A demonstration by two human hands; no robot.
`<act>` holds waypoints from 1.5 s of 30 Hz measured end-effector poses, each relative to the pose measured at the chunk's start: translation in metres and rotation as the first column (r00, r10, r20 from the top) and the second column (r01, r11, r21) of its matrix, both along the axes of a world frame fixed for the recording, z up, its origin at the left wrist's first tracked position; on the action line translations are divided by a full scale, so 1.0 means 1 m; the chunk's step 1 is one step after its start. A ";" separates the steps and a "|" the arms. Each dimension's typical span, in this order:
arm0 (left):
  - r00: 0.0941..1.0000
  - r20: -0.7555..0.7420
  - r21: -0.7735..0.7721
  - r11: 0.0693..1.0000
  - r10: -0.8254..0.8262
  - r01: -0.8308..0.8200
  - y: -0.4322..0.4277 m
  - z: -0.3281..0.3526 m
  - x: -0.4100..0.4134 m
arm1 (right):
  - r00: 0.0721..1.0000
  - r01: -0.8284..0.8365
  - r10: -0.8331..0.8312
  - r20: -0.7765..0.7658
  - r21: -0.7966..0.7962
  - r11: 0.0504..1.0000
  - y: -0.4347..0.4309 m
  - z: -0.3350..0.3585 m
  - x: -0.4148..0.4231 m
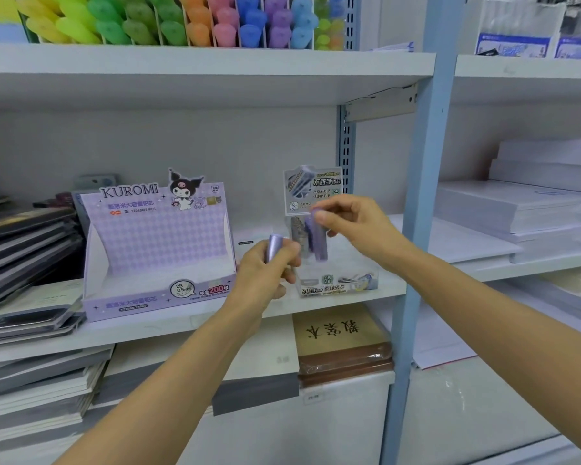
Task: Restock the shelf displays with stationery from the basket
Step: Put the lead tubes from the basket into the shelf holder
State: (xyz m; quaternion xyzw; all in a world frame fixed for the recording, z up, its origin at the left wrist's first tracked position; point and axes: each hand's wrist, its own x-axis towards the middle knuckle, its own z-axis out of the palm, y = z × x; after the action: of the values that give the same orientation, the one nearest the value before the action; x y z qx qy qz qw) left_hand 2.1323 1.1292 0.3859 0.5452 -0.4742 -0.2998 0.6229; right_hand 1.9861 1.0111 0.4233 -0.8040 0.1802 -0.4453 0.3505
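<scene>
Left hand (265, 268) curls round 1 purple tube (275, 244). Just right of it, right hand (348, 223) pinches a second tube (319, 243) by its top, clear box (337, 283) just below that hand.

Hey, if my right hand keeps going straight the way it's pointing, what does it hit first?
Probably the upright header card of the clear display box, just behind the right hand pinching a purple tube; depth is unclear.
</scene>
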 end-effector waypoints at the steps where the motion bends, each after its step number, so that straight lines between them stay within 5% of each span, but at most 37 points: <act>1: 0.998 -0.069 0.025 1.000 -0.013 0.015 -0.001 0.000 0.000 | 0.998 0.046 -0.047 0.039 0.012 0.999 -0.006 -0.001 -0.001; 4: 0.980 -0.185 0.028 0.997 -0.066 0.072 -0.003 -0.001 0.003 | 0.985 0.163 -0.164 0.059 0.027 0.986 -0.022 -0.007 -0.001; 10: 0.989 -0.041 -0.042 0.989 -0.144 0.143 -0.001 -0.015 0.012 | 0.956 0.291 -0.293 -0.009 -0.064 0.954 -0.038 -0.026 0.011; 18: 0.989 -0.048 0.012 0.990 -0.141 0.142 -0.009 -0.026 0.019 | 0.949 0.208 -0.237 -0.207 -0.150 0.967 -0.043 -0.019 0.014; 30: 0.988 0.059 -0.024 0.989 -0.141 0.143 0.000 -0.024 0.018 | 0.904 0.323 -0.383 -0.190 -0.283 0.903 -0.033 -0.026 0.014; 34: 0.992 0.071 -0.059 0.992 -0.109 0.113 0.001 -0.020 0.012 | 0.998 0.008 -0.009 -0.055 -0.017 1.000 -0.008 -0.015 0.005; 37: 0.996 0.047 -0.100 0.992 -0.071 0.075 0.003 -0.017 0.009 | 0.966 -0.222 0.234 -0.111 0.114 0.968 0.008 -0.014 0.001; 45: 0.946 -0.315 -0.221 0.975 -0.073 0.002 0.006 -0.008 -0.001 | 0.975 -0.219 0.211 0.064 0.186 0.958 0.024 -0.027 -0.010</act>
State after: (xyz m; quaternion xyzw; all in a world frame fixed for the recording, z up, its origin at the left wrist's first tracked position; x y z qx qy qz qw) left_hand 2.1308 1.1349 0.3777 0.4084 -0.4069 -0.3425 0.7418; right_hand 1.9764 1.0348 0.3958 -0.7714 0.1260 -0.4026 0.4764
